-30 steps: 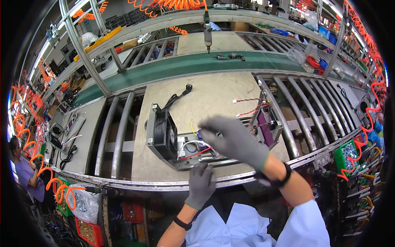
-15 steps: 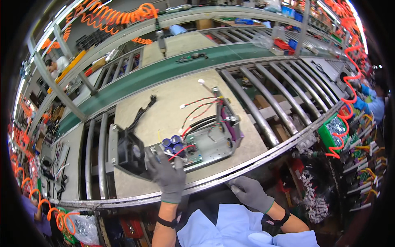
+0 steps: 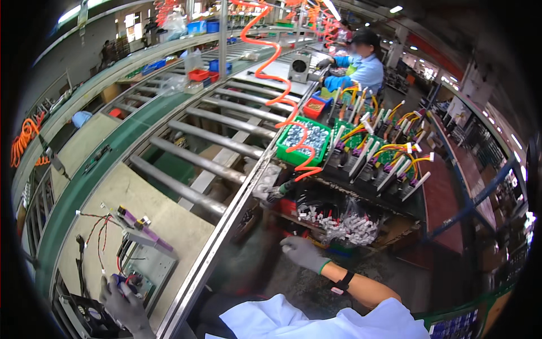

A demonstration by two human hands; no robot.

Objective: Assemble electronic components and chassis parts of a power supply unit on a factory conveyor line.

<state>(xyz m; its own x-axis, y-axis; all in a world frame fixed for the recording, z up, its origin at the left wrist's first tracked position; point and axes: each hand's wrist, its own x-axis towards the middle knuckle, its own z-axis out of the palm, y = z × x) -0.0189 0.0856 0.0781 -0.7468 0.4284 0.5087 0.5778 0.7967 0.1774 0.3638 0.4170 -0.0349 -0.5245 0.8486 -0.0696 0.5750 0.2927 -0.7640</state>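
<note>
At the lower left lies an open metal electronics chassis with a circuit board, blue capacitors and loose red and black wires. A black fan sits at its near end. My grey-gloved left hand rests over the chassis beside the fan and capacitors, fingers stretched and apart. Off the line's edge, my gloved right hand is in the air, fingers loosely bent, with nothing visible in it. Near it is a clear plastic bag of small white connectors; I cannot make out any contact.
A board under the chassis lies on the roller line. A green bin of small metal parts and wired circuit boards stand right. An orange coiled hose hangs over them. A person in blue works farther along.
The view has swung right, bringing bins and circuit boards into the middle. My right hand has left the line's edge and reached out toward the connectors. My left hand stays at the chassis.
</note>
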